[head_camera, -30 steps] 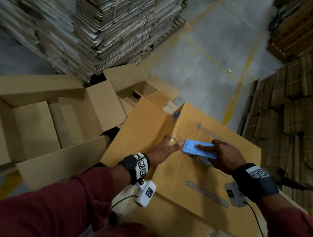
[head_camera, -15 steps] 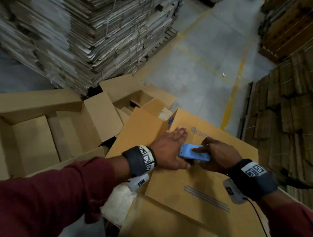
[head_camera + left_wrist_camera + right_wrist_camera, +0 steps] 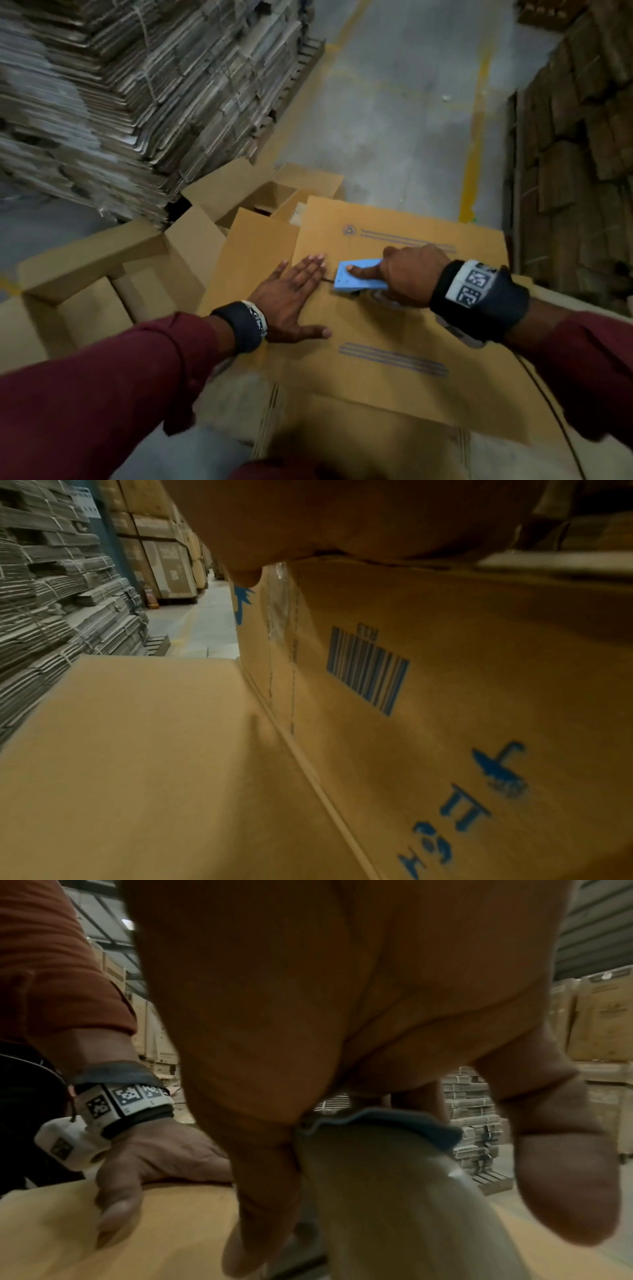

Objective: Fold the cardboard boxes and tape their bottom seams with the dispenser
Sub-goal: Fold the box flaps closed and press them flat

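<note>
On the box [image 3: 394, 329] top, left hand [image 3: 291, 301] flat with fingers spread, right hand [image 3: 407, 277] wrapped around the blue dispenser [image 3: 356, 277].

I see a dim, warm-toned warehouse scene, brightest on the grey floor [image 3: 394, 113] ahead, with motion blur smearing the stacked cardboard [image 3: 102, 102] at the head view's bent edges, and both wrist views dark, grainy and soft up close.
</note>
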Action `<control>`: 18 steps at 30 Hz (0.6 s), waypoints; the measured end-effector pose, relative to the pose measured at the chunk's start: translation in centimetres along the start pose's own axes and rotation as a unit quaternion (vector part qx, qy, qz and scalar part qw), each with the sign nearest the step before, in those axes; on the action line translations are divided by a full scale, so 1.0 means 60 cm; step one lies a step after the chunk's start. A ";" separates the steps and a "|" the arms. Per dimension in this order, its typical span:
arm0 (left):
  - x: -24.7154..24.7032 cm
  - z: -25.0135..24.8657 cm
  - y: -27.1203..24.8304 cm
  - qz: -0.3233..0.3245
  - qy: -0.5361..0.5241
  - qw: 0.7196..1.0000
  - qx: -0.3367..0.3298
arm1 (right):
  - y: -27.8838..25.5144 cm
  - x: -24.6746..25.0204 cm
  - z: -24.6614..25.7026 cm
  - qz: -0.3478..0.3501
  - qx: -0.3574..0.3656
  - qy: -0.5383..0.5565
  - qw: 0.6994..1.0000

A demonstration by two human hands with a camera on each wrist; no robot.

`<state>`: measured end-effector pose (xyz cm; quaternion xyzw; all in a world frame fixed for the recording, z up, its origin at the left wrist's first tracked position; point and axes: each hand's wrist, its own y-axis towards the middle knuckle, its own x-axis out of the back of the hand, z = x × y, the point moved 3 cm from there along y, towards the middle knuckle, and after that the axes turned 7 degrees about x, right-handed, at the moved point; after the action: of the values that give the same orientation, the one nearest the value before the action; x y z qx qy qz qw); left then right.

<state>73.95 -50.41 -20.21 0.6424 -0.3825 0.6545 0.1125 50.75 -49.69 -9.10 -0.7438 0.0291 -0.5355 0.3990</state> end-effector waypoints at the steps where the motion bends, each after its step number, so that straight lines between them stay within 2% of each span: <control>1: 0.001 0.000 0.001 0.000 0.008 1.000 0.003 | -0.012 -0.010 -0.008 -0.003 -0.001 0.007 1.000; 6: 0.005 -0.003 0.005 -0.001 0.022 1.000 0.006 | -0.074 -0.049 -0.047 -0.017 -0.011 0.016 1.000; 11: 0.007 -0.008 0.011 0.000 0.034 0.999 0.011 | -0.180 -0.113 -0.118 0.022 -0.073 0.043 0.996; 18: 0.011 -0.013 0.013 0.000 0.034 0.999 0.025 | -0.170 -0.130 -0.111 0.004 -0.090 0.050 0.995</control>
<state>72.77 -50.64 -19.76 0.6225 -0.3614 0.6855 0.1095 38.02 -42.83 -8.04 -0.7490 0.0993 -0.5655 0.3307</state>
